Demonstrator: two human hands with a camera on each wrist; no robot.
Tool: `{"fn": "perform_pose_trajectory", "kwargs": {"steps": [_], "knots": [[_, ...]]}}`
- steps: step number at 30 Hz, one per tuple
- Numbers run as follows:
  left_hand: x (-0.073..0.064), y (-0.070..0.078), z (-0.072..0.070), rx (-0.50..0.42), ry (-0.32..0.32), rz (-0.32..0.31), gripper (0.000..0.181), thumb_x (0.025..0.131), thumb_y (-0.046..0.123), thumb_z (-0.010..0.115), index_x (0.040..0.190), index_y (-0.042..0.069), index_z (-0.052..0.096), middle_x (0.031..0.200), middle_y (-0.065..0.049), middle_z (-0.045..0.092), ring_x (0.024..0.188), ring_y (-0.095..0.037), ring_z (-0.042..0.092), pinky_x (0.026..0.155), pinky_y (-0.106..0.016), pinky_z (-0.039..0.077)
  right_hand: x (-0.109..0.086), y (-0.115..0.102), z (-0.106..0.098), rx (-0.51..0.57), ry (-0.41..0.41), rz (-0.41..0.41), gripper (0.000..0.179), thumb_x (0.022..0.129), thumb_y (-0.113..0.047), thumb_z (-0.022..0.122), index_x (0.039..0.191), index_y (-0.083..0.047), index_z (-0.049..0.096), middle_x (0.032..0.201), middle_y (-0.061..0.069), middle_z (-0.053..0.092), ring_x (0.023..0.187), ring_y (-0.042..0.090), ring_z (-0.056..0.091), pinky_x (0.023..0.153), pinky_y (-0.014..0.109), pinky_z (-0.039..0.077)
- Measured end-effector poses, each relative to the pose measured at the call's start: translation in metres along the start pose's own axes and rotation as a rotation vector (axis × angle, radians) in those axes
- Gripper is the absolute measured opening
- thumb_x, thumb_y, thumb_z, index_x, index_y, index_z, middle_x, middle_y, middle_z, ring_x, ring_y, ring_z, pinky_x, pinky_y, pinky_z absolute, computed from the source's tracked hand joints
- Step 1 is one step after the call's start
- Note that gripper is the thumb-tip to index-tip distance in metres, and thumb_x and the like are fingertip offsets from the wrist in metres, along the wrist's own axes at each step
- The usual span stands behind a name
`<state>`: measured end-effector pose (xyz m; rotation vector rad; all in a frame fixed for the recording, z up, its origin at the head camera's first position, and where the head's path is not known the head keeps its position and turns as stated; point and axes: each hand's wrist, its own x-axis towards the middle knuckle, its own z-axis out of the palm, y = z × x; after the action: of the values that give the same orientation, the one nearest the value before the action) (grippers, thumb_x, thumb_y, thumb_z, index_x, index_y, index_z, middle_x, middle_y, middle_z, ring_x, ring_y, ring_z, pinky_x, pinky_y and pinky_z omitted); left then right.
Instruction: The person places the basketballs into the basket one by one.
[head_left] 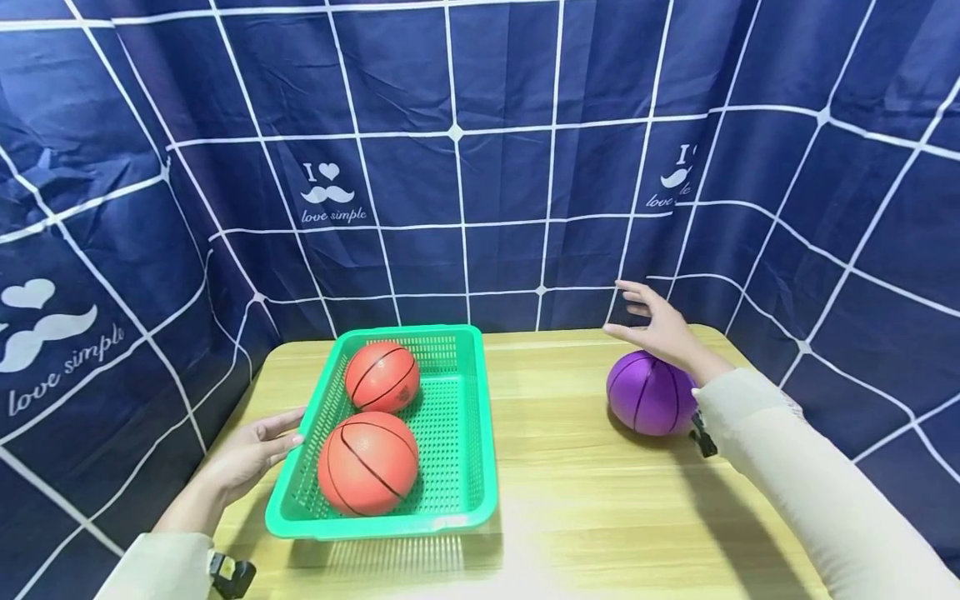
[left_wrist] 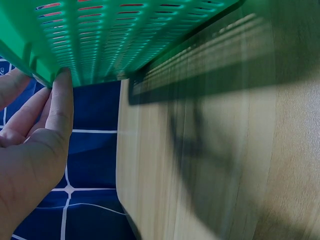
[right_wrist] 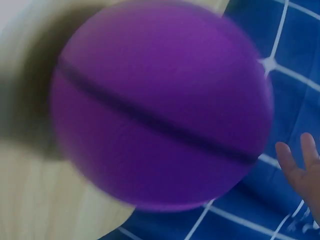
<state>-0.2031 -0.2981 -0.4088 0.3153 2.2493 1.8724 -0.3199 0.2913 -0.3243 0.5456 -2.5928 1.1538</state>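
Left of the green basket [head_left: 441,354], left hand [head_left: 243,457] pinching its rim [head_left: 375,527], orange balls [head_left: 367,464] aboard, over right, released right hand [head_left: 662,330] near purple ball [head_left: 647,398]

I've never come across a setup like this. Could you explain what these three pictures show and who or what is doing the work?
There is no machine here: a person works with two bare hands. The widest picture comes from a camera on the head, looking down; the other two come from cameras on the left and right wrists.

On the wood-look table stands a green basket containing a near orange ball and a far orange ball. To its right lies a purple ball. A blue patterned cloth hangs behind.

The left hand touches the basket's rim; I can't tell whether it grips it. The right hand is open near the purple ball and holds nothing.
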Motion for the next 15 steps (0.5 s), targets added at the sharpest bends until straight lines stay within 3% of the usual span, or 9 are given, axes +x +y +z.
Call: {"fn": "perform_pose_trajectory", "kwargs": {"steps": [8, 15], "knots": [[-0.001, 0.000, 0.001, -0.007, 0.001, -0.001, 0.063, 0.097, 0.009, 0.054, 0.143, -0.017, 0.020, 0.147, -0.035, 0.018, 0.108, 0.010, 0.044, 0.089, -0.012, 0.037, -0.022, 0.033, -0.015, 0.004, 0.014, 0.060, 0.080, 0.082, -0.021, 0.076, 0.147, -0.008, 0.032, 0.139, 0.032, 0.036, 0.124, 0.051, 0.037, 0.100, 0.063, 0.030], [-0.002, -0.001, 0.003, 0.000, 0.024, -0.007, 0.063, 0.096, 0.009, 0.055, 0.142, -0.017, 0.021, 0.147, -0.035, 0.020, 0.107, 0.011, 0.044, 0.089, -0.011, 0.038, -0.043, 0.062, -0.019, 0.032, -0.007, 0.087, 0.082, 0.083, -0.016, 0.073, 0.148, -0.002, 0.025, 0.138, 0.039, 0.031, 0.123, 0.057, 0.031, 0.097, 0.067, 0.028]]}}
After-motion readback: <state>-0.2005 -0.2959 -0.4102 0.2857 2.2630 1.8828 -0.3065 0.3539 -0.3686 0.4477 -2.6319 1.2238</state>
